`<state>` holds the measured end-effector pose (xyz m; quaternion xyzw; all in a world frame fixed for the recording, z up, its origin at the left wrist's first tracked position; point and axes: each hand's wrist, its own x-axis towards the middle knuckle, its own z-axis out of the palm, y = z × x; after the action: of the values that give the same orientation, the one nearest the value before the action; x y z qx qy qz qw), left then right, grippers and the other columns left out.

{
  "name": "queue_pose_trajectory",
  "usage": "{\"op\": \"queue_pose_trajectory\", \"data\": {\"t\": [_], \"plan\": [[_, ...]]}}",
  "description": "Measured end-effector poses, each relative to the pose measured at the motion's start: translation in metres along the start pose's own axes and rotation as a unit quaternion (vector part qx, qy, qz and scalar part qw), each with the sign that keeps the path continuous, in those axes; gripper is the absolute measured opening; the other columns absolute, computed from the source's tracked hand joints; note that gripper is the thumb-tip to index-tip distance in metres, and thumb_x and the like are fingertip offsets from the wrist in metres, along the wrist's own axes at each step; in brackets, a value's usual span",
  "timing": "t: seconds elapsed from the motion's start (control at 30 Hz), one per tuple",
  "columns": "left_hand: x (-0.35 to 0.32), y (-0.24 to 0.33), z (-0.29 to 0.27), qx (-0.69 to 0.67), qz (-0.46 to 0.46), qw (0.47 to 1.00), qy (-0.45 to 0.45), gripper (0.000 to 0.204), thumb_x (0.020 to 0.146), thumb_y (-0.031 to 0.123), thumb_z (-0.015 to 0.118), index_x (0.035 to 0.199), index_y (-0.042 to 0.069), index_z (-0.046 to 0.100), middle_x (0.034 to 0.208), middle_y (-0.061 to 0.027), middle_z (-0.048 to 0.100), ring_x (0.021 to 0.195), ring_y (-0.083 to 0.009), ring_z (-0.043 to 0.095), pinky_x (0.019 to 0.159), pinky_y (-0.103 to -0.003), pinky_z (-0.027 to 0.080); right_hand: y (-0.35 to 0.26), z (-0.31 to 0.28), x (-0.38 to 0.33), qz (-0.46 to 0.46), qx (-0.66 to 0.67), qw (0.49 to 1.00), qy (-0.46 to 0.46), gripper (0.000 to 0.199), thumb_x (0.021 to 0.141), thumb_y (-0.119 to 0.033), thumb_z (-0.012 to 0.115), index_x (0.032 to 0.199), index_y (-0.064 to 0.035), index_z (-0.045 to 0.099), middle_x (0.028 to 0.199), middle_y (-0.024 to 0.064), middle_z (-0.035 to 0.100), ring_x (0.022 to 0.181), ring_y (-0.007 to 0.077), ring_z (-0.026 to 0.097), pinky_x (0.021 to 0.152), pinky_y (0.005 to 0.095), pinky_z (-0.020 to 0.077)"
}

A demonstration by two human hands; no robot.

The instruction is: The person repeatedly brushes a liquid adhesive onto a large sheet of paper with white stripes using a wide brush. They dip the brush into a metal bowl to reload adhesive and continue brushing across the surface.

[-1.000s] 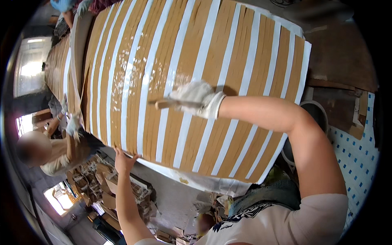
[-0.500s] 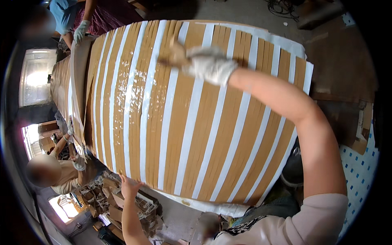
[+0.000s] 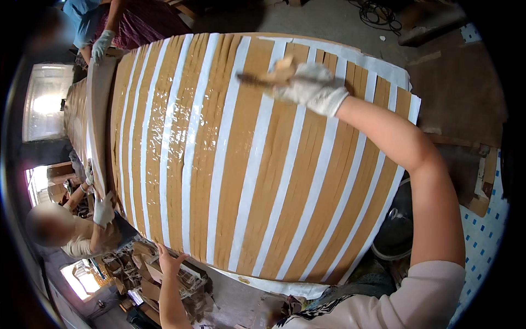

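A wide table surface is laid with long brown strips (image 3: 287,189) in bundles, split by white bands (image 3: 219,186). Toward the left the strips shine wet. My right hand (image 3: 316,90), in a white glove, is closed around a wooden brush (image 3: 257,81) over the far part of the strips. Motion blurs the brush, and I cannot tell whether it touches them. My bare left hand (image 3: 171,260) rests at the near edge of the strips, thumb and fingers spread, holding nothing.
At the left, a gloved hand (image 3: 102,46) and another person's gloved hand (image 3: 103,210) are at a pale rolled edge (image 3: 98,109). Scrap cardboard (image 3: 139,263) lies heaped at the lower left. A black round container (image 3: 395,227) stands at the right. Coiled cable (image 3: 378,15) lies on the floor.
My right hand has swept to the right with the brush. My left hand stays at the near edge. The lower-left co-worker's gloved hand has risen a little toward the rolled edge.
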<state>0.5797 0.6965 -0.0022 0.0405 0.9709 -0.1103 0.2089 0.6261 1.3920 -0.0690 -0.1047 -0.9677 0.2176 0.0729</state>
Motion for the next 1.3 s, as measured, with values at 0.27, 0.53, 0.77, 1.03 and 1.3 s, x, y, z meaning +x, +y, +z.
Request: {"op": "queue_pose_trajectory", "data": {"t": [0.27,0.53,0.77,1.03,1.3], "plan": [[0.015,-0.012,0.014,-0.052,0.037,0.998,0.012,0.129,0.058,0.040,0.093,0.148,-0.012,0.018,0.157,-0.0324,0.017,0.143,-0.0415,0.029,0.112,-0.040,0.035,-0.010,-0.016,0.022,0.061,-0.068,0.990,0.105,0.037,0.091,-0.048,0.058,0.090,-0.0110,0.060,0.079,0.0070,0.061,0.075,0.0240,0.064,0.063,0.0401,0.0506],[0.019,-0.018,0.020,-0.028,0.065,0.996,0.060,0.119,0.057,0.034,0.094,0.144,-0.013,0.026,0.154,-0.0340,0.021,0.141,-0.0442,0.030,0.112,-0.042,0.036,-0.246,0.109,-0.204,-0.199,-0.045,0.975,0.091,0.026,0.096,-0.021,0.051,0.072,-0.0131,0.047,0.058,0.0015,0.042,0.052,0.0109,0.047,0.038,0.0265,0.0371],[0.025,-0.037,0.044,-0.295,0.123,0.945,0.069,0.119,0.055,0.018,0.096,0.147,-0.005,0.024,0.145,-0.0249,0.036,0.131,-0.0370,0.045,0.105,-0.040,0.046,-0.109,0.027,-0.113,0.136,0.169,0.973,-0.079,0.064,0.088,-0.066,0.054,0.094,-0.0032,0.068,0.076,0.0151,0.067,0.074,0.0313,0.065,0.070,0.0412,0.0503],[0.021,-0.041,0.060,-0.313,0.132,0.928,0.155,0.129,0.053,0.022,0.098,0.150,-0.005,0.017,0.150,-0.0237,0.027,0.134,-0.0322,0.041,0.112,-0.040,0.041,-0.225,0.098,-0.202,-0.021,-0.218,0.967,0.127,0.017,0.094,-0.021,0.051,0.106,-0.0114,0.058,0.077,0.0060,0.059,0.070,0.0216,0.065,0.055,0.0386,0.0520],[-0.011,-0.027,0.050,-0.190,0.066,0.945,0.258,0.121,0.053,0.039,0.096,0.143,-0.006,0.029,0.147,-0.0258,0.034,0.131,-0.0386,0.044,0.109,-0.042,0.039,-0.339,0.117,-0.304,-0.187,0.002,0.981,-0.040,0.008,0.092,-0.017,0.055,0.097,-0.0104,0.058,0.079,0.0022,0.061,0.074,0.0203,0.067,0.057,0.0331,0.0536]]}}
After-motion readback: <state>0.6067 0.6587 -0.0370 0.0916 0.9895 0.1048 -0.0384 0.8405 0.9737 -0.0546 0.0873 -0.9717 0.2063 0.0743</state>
